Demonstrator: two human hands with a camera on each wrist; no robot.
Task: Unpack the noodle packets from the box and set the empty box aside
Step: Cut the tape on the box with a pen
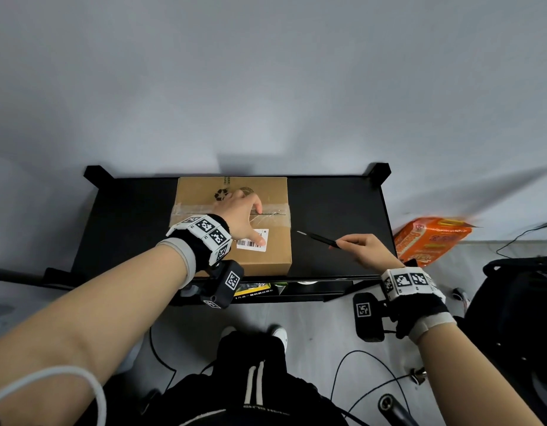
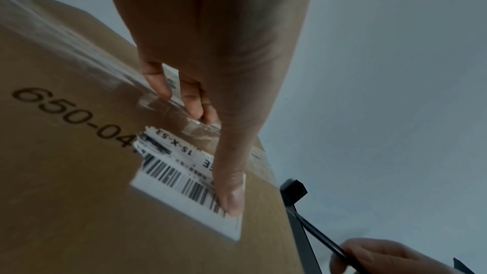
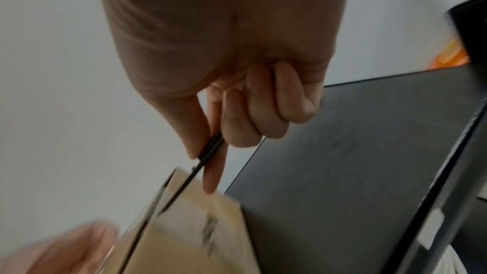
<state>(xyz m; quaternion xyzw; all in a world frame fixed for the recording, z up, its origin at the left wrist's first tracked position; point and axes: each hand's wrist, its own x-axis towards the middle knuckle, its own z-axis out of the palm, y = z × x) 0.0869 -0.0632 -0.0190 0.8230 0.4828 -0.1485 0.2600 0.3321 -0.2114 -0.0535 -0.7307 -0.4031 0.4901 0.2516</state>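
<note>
A closed brown cardboard box (image 1: 278, 253) sealed with clear tape (image 1: 189, 210) stands on the black table (image 1: 336, 210). My left hand (image 1: 259, 224) rests on the box's top, fingertips on the tape seam and thumb pressing the white barcode label (image 1: 250, 245). The left wrist view shows the same: box (image 2: 65, 174), label (image 2: 168, 180), left hand (image 2: 214, 156). To the right of the box, my right hand (image 1: 336, 244) pinches a thin black cutting tool (image 1: 316, 238) whose tip points left at the box. In the right wrist view the right hand (image 3: 208, 159) holds the tool (image 3: 184, 182) just over the box (image 3: 184, 237).
An orange noodle multipack (image 1: 432, 238) lies on the floor past the table's right end. A lower shelf (image 1: 315, 290) under the table holds small items. A black bulky object (image 1: 518, 305) stands at right, and cables (image 1: 367, 382) run across the floor near my feet.
</note>
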